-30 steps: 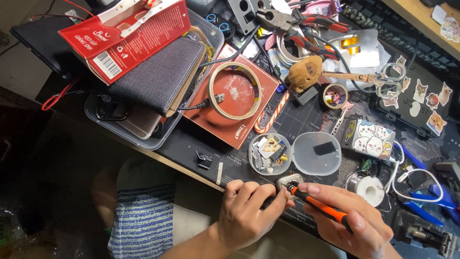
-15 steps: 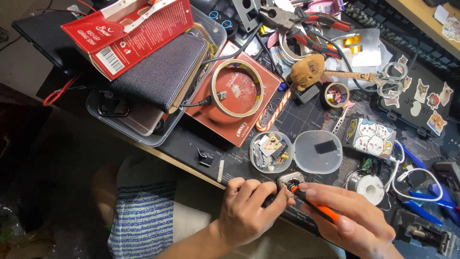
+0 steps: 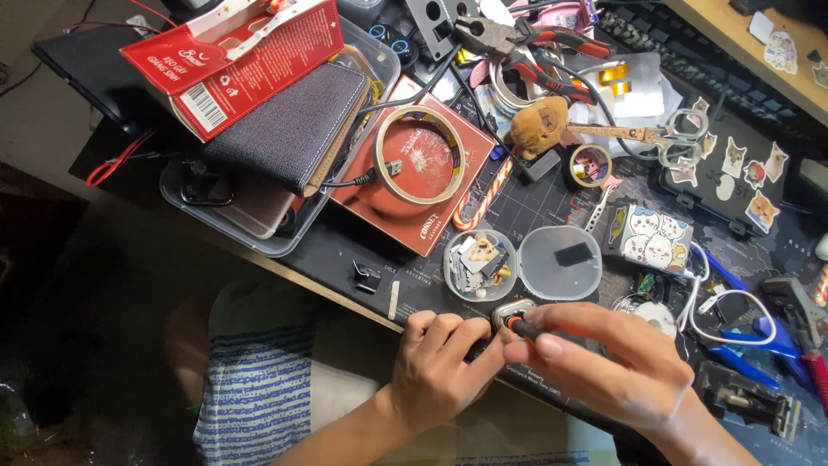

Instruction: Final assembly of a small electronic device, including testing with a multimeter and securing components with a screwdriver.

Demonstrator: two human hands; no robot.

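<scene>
Setting: a crowded dark cutting mat (image 3: pixel 526 207) on a desk edge, seen from above by the person working at it.
Left hand: the left hand (image 3: pixel 440 375) is curled, fingertips pressed down beside a small rounded silver metal part (image 3: pixel 513 312) at the mat's near edge, steadying it.
Right hand: the right hand (image 3: pixel 617 362) grips a slim screwdriver with an orange and black handle (image 3: pixel 523 327) between thumb and fingers; its tip end meets the silver part.
Worked piece: the silver part lies between both hands, just below two round containers.
Containers: a round clear plastic dish of tiny parts (image 3: pixel 479 263) sits touching its empty clear lid (image 3: pixel 560 263), which holds one small black square.
Behind: a ring of tan tape (image 3: pixel 420 155) rests on a cracked red square box (image 3: pixel 414 177); a brown plush toy (image 3: pixel 536 126) and red-handled pliers (image 3: pixel 517 39) lie further back.
Left side: a dark fabric wallet (image 3: pixel 289 129) and red carton (image 3: pixel 233 60) fill a clear tray (image 3: pixel 259 237).
Right side: blue-handled cutters (image 3: pixel 763 341) lie well apart.
</scene>
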